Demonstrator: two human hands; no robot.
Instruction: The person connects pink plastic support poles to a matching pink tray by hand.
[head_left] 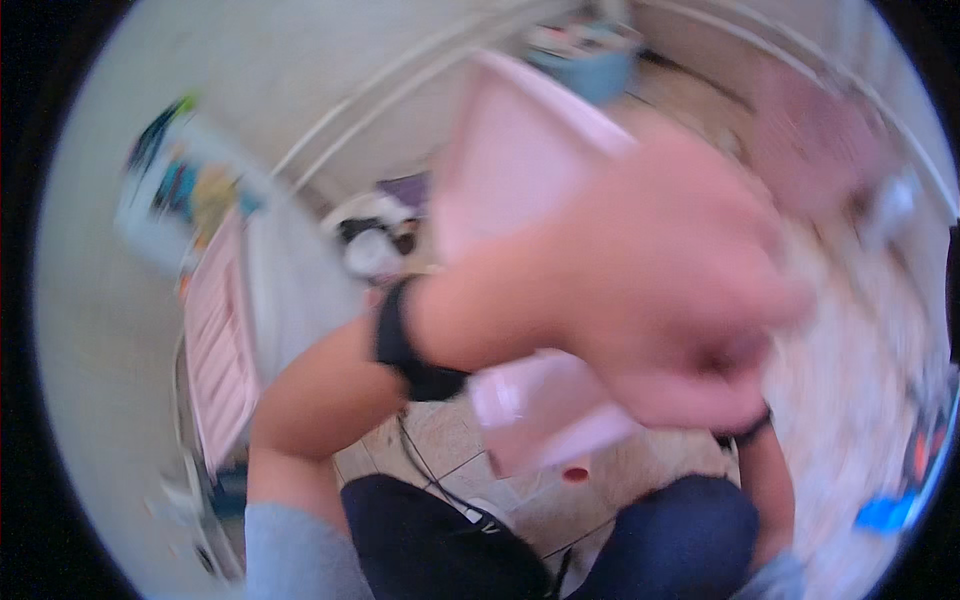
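- The whole view is smeared by motion blur, so fine detail cannot be read.
- A left hand [650,290] is seen very close to the camera, filling the middle and right of the view, with its forearm running in from the lower left.
- A black wristband [405,345] is worn on that forearm, just left of the hand.
- The fingers of the left hand are curled downward at the right; what they close on cannot be told through the blur.
- A pale pink flat item [520,160] is seen behind and above the left hand, tilted, its far edge toward the top of the view. A further pale pink part [545,420] shows just below the hand. Whether the two parts are one thing cannot be told.
- The pink item is overlapped by the left hand; actual contact cannot be confirmed.
- A right forearm [768,480] is seen at the near right, with a dark band at the wrist. The right hand itself is hidden behind the left hand, so the state of its fingers cannot be told.
- Dark trousers [430,540] are seen at the near edge, over a tiled floor [440,435].
- A pink slatted panel [215,350] stands at the left.
- A blue tub [590,65] sits far off, at the top.
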